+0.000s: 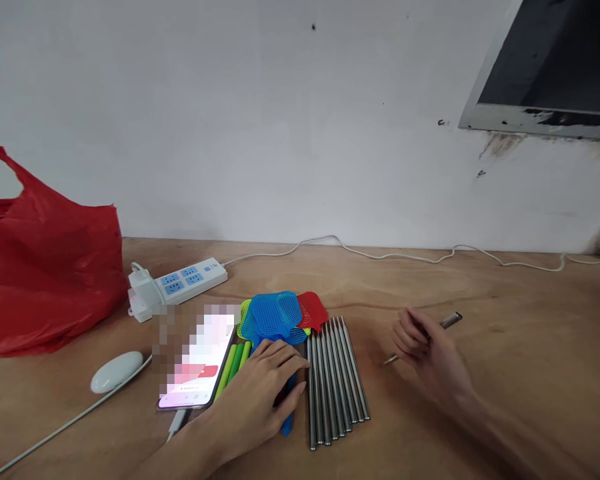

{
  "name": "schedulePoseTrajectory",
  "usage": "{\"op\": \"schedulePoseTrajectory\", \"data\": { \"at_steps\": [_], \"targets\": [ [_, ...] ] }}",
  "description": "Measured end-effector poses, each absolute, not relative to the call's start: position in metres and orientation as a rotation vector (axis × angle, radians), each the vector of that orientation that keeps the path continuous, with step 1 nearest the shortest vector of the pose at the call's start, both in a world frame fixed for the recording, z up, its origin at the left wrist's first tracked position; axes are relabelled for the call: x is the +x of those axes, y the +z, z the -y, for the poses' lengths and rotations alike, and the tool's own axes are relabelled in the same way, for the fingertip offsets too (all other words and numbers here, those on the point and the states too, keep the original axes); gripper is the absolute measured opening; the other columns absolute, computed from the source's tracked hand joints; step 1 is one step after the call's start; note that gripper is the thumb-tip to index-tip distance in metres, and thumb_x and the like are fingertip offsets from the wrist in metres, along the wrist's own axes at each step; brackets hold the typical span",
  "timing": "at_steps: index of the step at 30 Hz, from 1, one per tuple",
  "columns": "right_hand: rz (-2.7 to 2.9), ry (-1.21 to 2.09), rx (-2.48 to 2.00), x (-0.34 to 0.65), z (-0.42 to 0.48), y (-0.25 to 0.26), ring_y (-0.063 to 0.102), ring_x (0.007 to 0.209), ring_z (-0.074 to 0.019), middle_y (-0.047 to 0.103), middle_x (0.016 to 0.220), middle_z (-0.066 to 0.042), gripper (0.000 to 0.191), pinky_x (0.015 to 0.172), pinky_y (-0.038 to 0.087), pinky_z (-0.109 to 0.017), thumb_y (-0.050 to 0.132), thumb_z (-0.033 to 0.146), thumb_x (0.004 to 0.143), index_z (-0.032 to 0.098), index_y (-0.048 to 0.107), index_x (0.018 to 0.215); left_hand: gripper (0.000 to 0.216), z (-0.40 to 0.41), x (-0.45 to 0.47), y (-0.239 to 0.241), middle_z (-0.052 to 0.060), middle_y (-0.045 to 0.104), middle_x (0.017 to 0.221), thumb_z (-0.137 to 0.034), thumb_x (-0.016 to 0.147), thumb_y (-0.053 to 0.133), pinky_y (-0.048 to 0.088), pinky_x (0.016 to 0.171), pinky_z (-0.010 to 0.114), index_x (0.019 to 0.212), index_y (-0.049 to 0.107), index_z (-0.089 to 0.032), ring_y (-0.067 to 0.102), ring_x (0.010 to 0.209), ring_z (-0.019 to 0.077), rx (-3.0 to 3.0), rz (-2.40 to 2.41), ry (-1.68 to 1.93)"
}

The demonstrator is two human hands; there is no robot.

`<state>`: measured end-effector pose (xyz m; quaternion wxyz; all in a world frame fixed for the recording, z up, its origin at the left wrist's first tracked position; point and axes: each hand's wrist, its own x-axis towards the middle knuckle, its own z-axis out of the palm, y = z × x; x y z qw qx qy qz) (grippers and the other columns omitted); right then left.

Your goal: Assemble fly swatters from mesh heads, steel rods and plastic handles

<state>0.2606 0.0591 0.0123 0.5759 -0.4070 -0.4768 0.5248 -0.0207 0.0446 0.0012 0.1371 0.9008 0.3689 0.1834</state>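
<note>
My left hand (265,387) lies over a blue plastic fly swatter, fingers spread and slightly bent, the index fingertip beside the nearest rod. Blue fly swatter heads (275,313) are stacked beyond it, with a red fly swatter head (312,310) and yellow-green ones partly underneath. Green tubes like handles (234,363) line up left of this hand, partly covered. To its right, several tapered metal rods (333,387) lie side by side, thin ends away from me. Closed in a fist, my right hand (420,343) grips one similar metal rod (451,321) above the table, its thin end pointing left.
A lit phone (200,363), partly blurred out, lies left of the green tubes with a cable plugged in. Farther left are a white mouse-shaped object (117,372), a power strip (185,283) and a red plastic bag (50,267). A white cord (380,257) runs along the wall.
</note>
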Motion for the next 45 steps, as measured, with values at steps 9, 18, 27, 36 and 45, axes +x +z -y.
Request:
{"op": "schedulePoseTrajectory", "data": {
  "at_steps": [9,18,27,36,45],
  "targets": [
    [1.178,1.389,-0.935,0.25,-0.063,0.023,0.007,0.042,-0.0093,0.013,0.044,0.01,0.06,0.04,0.012,-0.029,0.06,0.062,0.078,0.026,0.023,0.047,0.023,-0.045,-0.021,0.001,0.004,0.068,0.109,-0.016,0.094,0.052,0.043,0.095,0.044,0.113,0.062,-0.025,0.06,0.103,0.0248,2.637,-1.058,0.508],
    [1.258,1.388,-0.979,0.243,-0.065,0.019,0.008,0.042,-0.0089,0.013,0.046,0.01,0.06,0.041,0.011,-0.029,0.058,0.063,0.081,0.026,0.024,0.049,0.024,-0.046,-0.02,0.0,0.004,0.068,0.11,-0.015,0.094,0.052,0.042,0.095,0.044,0.115,0.061,-0.024,0.06,0.104,0.0247,2.648,-1.044,0.495],
    [1.63,0.51,-1.091,0.259,-0.068,0.009,0.054,0.074,-0.0231,0.056,0.07,-0.005,0.055,0.07,0.043,-0.035,0.028,0.059,0.096,0.025,0.056,0.064,0.021,-0.045,-0.02,0.001,0.004,0.068,0.107,-0.016,0.095,0.051,0.042,0.093,0.044,0.111,0.062,-0.025,0.06,0.102,0.025,2.629,-1.075,0.483],
    [2.277,0.168,-1.1,0.277,-0.072,-0.006,0.064,0.076,-0.0227,0.07,0.086,-0.006,0.013,0.069,0.045,-0.033,0.053,0.024,0.095,0.025,0.066,0.093,0.022,-0.046,-0.021,-0.002,0.003,0.069,0.106,-0.016,0.093,0.052,0.042,0.092,0.042,0.11,0.062,-0.025,0.062,0.1,0.0244,2.641,-1.066,0.53],
    [2.41,0.428,-1.074,0.274,-0.065,-0.013,0.059,0.072,-0.0172,0.064,0.089,-0.004,0.022,0.065,0.044,-0.029,0.046,0.013,0.093,0.023,0.064,0.102,0.027,-0.045,-0.021,0.001,0.003,0.068,0.107,-0.015,0.094,0.052,0.043,0.09,0.039,0.116,0.062,-0.026,0.061,0.1,0.0235,2.645,-1.039,0.527]
  ]
}}
